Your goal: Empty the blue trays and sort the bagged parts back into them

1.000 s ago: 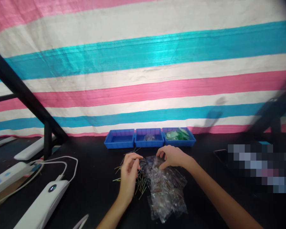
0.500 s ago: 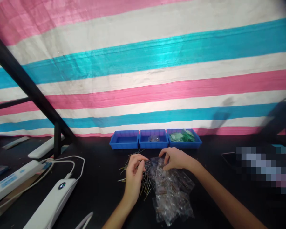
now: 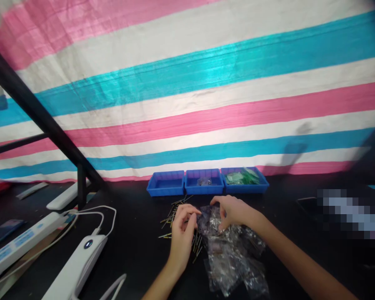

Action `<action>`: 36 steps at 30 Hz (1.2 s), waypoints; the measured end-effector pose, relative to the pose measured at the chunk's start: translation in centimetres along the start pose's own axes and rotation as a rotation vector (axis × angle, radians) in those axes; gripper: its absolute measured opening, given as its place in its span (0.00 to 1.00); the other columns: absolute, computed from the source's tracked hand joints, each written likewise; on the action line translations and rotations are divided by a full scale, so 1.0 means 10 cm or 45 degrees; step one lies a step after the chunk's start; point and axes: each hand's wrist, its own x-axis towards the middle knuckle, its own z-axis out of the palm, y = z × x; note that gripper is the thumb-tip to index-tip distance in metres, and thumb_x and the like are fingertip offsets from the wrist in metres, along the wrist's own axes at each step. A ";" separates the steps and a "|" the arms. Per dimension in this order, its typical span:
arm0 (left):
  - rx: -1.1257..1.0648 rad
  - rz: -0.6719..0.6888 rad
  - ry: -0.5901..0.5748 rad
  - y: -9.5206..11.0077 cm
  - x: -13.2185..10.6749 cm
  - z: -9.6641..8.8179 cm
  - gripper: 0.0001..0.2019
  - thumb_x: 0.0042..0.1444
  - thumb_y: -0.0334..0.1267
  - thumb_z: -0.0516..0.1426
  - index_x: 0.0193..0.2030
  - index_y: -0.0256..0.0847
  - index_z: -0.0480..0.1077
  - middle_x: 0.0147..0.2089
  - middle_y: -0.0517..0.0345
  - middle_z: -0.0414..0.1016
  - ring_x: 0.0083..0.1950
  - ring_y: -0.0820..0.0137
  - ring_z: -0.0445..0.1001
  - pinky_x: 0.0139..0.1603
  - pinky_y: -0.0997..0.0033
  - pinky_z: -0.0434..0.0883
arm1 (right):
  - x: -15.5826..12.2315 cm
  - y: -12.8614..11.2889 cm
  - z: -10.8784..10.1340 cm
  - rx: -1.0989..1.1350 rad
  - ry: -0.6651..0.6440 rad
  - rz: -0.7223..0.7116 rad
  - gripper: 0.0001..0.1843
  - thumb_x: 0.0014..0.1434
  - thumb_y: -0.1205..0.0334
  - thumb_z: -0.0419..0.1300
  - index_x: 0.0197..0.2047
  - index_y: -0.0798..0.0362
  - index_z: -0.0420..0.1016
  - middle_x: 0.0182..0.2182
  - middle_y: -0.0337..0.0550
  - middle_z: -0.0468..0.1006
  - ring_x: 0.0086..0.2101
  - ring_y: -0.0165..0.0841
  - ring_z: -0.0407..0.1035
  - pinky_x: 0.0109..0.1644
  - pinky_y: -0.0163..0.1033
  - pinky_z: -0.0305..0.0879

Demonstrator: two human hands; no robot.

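Observation:
My left hand (image 3: 183,233) rests on a scatter of thin metal pins (image 3: 171,216) on the black table, its fingers pinched together at the top edge of a small clear plastic bag (image 3: 210,221). My right hand (image 3: 234,211) pinches the same bag from the right side. The bag lies at the top of a heap of clear plastic bags (image 3: 234,262). Whether the left fingers also hold a pin is too small to tell.
Three blue trays stand in a row at the back: an empty left one (image 3: 165,184), a middle one (image 3: 203,181) with a small clear packet, a right one (image 3: 244,179) with green pieces. A white device (image 3: 78,266) with cable and a power strip (image 3: 15,246) lie left. A striped tarp hangs behind.
The camera view has drifted left and tilted. Both hands stay at the small bag; the right hand's fingers have shifted slightly on its edge.

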 end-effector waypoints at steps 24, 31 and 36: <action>0.118 -0.055 -0.146 -0.06 0.05 0.02 0.09 0.47 0.40 0.61 0.25 0.36 0.73 0.37 0.55 0.65 0.30 0.76 0.65 0.28 0.76 0.62 | -0.17 -0.15 -0.21 0.628 -0.028 -0.526 0.14 0.49 0.53 0.61 0.33 0.55 0.79 0.25 0.41 0.78 0.27 0.29 0.70 0.30 0.31 0.64; 0.115 -0.072 -0.206 -0.10 0.04 0.06 0.10 0.51 0.42 0.57 0.35 0.37 0.73 0.38 0.55 0.66 0.26 0.78 0.63 0.25 0.76 0.61 | -0.16 -0.13 -0.18 0.534 0.127 -0.367 0.10 0.51 0.58 0.58 0.31 0.55 0.77 0.24 0.42 0.78 0.25 0.29 0.72 0.29 0.32 0.65; 0.112 -0.065 -0.154 -0.11 0.05 0.03 0.12 0.52 0.43 0.56 0.38 0.39 0.74 0.37 0.56 0.68 0.26 0.77 0.63 0.27 0.76 0.62 | -0.13 -0.15 -0.19 0.486 0.394 -0.344 0.09 0.52 0.58 0.58 0.29 0.54 0.76 0.26 0.42 0.78 0.26 0.29 0.71 0.28 0.31 0.63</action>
